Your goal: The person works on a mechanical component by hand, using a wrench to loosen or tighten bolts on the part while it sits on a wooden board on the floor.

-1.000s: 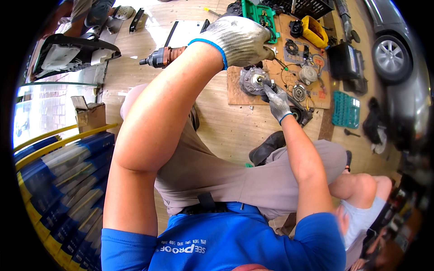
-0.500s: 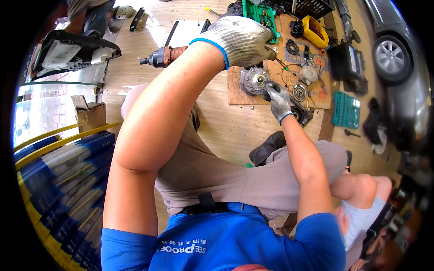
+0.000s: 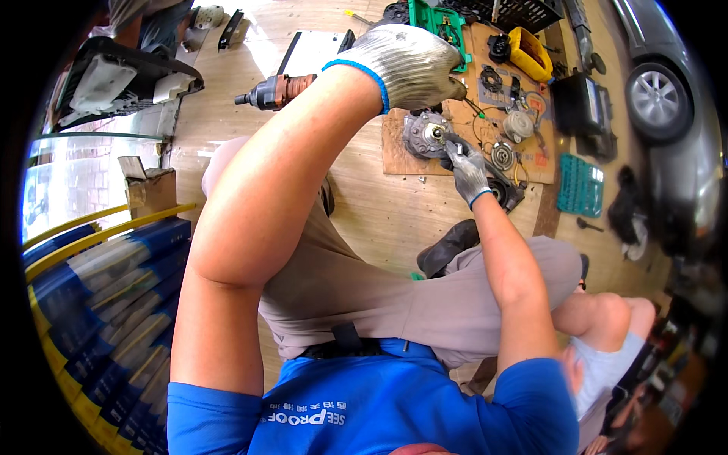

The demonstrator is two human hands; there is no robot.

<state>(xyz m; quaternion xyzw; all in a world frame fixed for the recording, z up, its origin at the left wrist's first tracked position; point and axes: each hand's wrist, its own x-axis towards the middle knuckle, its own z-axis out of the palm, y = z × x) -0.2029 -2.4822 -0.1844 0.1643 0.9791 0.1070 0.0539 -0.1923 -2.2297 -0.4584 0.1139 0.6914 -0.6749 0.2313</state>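
Head view: round metal housing (image 3: 426,136) lies on cardboard sheet (image 3: 396,158), just left of gloved right hand (image 3: 469,171); fingers bent, can't tell if pinching. Gloved left hand (image 3: 409,68) curled beyond housing, fingertips hidden, grip can't be told.

On the floor (image 3: 364,216), a cardboard sheet (image 3: 394,155) bears a round metal housing (image 3: 419,136).

Left arm (image 3: 246,220) out front, elbow bent; gloved left hand (image 3: 409,67) back side up, fingers curled under, tips hidden. Right arm (image 3: 506,258) forward too, elbow slightly bent; gloved right hand (image 3: 470,171) closer to me, fingers bunched.
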